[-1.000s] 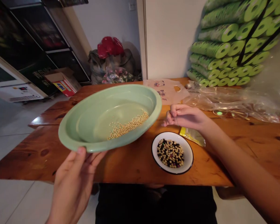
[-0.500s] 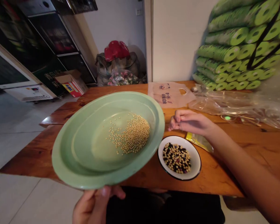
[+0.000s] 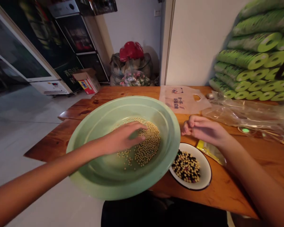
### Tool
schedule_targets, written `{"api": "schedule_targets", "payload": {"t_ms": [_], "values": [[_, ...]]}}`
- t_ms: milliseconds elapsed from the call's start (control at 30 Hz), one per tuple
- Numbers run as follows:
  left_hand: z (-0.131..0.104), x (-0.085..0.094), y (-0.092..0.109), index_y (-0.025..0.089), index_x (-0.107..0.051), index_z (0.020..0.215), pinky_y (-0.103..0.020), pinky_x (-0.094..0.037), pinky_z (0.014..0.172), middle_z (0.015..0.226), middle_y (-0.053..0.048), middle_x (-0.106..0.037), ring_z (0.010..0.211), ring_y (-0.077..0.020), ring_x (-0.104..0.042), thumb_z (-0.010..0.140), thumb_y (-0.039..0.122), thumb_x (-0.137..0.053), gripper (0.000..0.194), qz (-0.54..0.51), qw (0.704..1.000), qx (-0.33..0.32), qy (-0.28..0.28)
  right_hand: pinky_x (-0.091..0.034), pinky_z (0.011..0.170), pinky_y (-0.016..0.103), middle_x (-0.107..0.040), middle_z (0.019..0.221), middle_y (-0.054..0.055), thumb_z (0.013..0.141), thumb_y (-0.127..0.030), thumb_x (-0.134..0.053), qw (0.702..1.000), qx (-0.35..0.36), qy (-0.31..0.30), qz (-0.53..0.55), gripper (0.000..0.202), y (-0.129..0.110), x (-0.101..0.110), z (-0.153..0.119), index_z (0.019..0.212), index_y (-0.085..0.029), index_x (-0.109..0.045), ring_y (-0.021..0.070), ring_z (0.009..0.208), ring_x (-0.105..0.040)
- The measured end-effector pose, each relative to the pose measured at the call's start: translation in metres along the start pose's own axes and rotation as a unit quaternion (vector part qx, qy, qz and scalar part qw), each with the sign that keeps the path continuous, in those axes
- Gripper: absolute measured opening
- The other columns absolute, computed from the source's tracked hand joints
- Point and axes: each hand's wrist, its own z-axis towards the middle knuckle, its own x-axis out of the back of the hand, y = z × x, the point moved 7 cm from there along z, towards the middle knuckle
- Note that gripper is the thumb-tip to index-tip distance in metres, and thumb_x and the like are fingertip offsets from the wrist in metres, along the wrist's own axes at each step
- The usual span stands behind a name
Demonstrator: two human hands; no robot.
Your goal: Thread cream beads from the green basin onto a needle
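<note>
My left hand (image 3: 125,137) reaches into a large green basin (image 3: 97,186), its thumb and forefinger apart over a heap of pale yellow beans (image 3: 149,146). The beans are gathered at the basin's right side, with a few scattered leftward. Just beyond the basin's right rim, my right hand (image 3: 205,130) is raised with fingers curled together; anything inside them is hidden. Below it stands a white, dark-rimmed bowl (image 3: 205,170) of mixed black and yellow beans (image 3: 186,167), partly covered by the basin's edge.
A yellow-edged clear packet (image 3: 210,153) lies under my right forearm. Toward the back of the wooden table (image 3: 257,151) are a printed plastic bag (image 3: 186,105), crumpled clear plastic (image 3: 246,110) and stacked green rolls (image 3: 243,60). An opened carton (image 3: 88,82) sits on the floor behind.
My left hand has let go of the basin's near rim and moved into the basin over the beans. My right hand keeps its curled pose beside the rim. The view has shifted left.
</note>
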Motion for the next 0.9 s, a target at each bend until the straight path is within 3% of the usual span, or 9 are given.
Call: {"api": "schedule_targets", "payload": {"t_ms": [67,133,233,300,467,633,767,833,900], "values": [[0.024,-0.021,-0.01,0.023,-0.071,0.091,-0.041,-0.04,0.102,0.101,-0.007,-0.069,0.103,-0.0251,-0.06,0.053,0.024,-0.085,0.04,0.106,0.988,-0.05,-0.099,-0.048,0.09,0.037,-0.066,0.082,0.002,0.08,-0.027,-0.065,1.0,-0.003,0.0,0.006,0.009,0.002,0.0,0.001,0.077,-0.019,-0.062,0.0165,0.084,-0.064],[0.034,-0.042,-0.023,0.023,-0.069,0.103,-0.042,-0.039,0.103,0.114,-0.01,-0.065,0.109,-0.0273,-0.058,0.06,0.029,-0.081,0.046,0.192,0.963,-0.1,-0.16,-0.049,0.088,0.036,-0.066,0.083,0.002,0.08,-0.027,-0.066,1.0,-0.006,0.002,0.012,0.011,0.006,0.002,0.003,0.077,-0.018,-0.062,0.0158,0.084,-0.065],[0.034,-0.065,-0.04,0.019,-0.063,0.112,-0.045,-0.033,0.106,0.125,-0.015,-0.058,0.119,-0.0304,-0.05,0.073,0.035,-0.07,0.043,0.304,0.92,-0.164,-0.184,-0.051,0.085,0.032,-0.067,0.084,0.003,0.081,-0.026,-0.066,1.0,-0.013,0.006,0.021,0.01,0.011,0.004,0.006,0.079,-0.017,-0.062,0.0142,0.082,-0.065],[0.031,-0.075,-0.048,0.016,-0.061,0.109,-0.047,-0.033,0.103,0.12,-0.018,-0.058,0.117,-0.0313,-0.049,0.084,0.037,-0.056,0.034,0.369,0.89,-0.188,-0.191,-0.051,0.083,0.031,-0.067,0.084,0.004,0.081,-0.025,-0.066,1.0,-0.015,0.005,0.026,0.01,0.014,0.003,0.008,0.08,-0.016,-0.062,0.0138,0.081,-0.065],[0.037,-0.085,-0.061,0.016,-0.059,0.088,-0.041,-0.042,0.086,0.094,-0.013,-0.062,0.092,-0.025,-0.057,0.095,0.032,-0.033,0.031,0.49,0.815,-0.216,-0.223,-0.049,0.08,0.029,-0.064,0.078,0.002,0.08,-0.026,-0.066,1.0,-0.004,0.003,0.025,0.011,0.012,-0.004,0.007,0.077,-0.017,-0.061,0.0131,0.076,-0.063],[0.051,-0.082,-0.068,0.017,-0.056,0.087,-0.031,-0.041,0.063,0.077,-0.006,-0.064,0.067,-0.0188,-0.059,0.097,0.038,-0.026,0.038,0.569,0.759,-0.213,-0.232,-0.048,0.076,0.031,-0.063,0.075,0.002,0.081,-0.028,-0.063,1.0,0.014,0.012,-0.013,0.011,0.007,-0.007,0.006,0.075,-0.019,-0.06,0.0151,0.074,-0.062],[0.054,-0.079,-0.07,0.019,-0.057,0.084,-0.027,-0.039,0.06,0.075,-0.003,-0.065,0.064,-0.0147,-0.06,0.098,0.04,-0.024,0.041,0.599,0.724,-0.232,-0.252,-0.045,0.082,0.034,-0.065,0.091,0.003,0.084,-0.028,-0.06,0.994,0.071,0.052,-0.067,0.011,-0.008,-0.015,0.005,0.076,-0.021,-0.06,0.0163,0.086,-0.06],[0.055,-0.078,-0.072,0.02,-0.058,0.083,-0.026,-0.039,0.06,0.074,-0.002,-0.065,0.064,-0.014,-0.06,0.098,0.04,-0.023,0.043,0.605,0.711,-0.246,-0.262,-0.039,0.091,0.035,-0.063,0.108,0.004,0.086,-0.024,-0.058,0.972,0.116,0.089,-0.183,0.008,-0.02,-0.026,0.005,0.079,-0.021,-0.061,0.0181,0.102,-0.056],[0.055,-0.078,-0.073,0.019,-0.059,0.082,-0.026,-0.039,0.06,0.074,-0.003,-0.066,0.064,-0.0145,-0.061,0.098,0.041,-0.022,0.046,0.608,0.7,-0.26,-0.271,-0.032,0.098,0.042,-0.062,0.11,0.006,0.089,-0.02,-0.053,0.87,0.183,0.13,-0.439,0.008,-0.035,-0.046,0.006,0.084,-0.021,-0.06,0.0217,0.11,-0.051]]}}
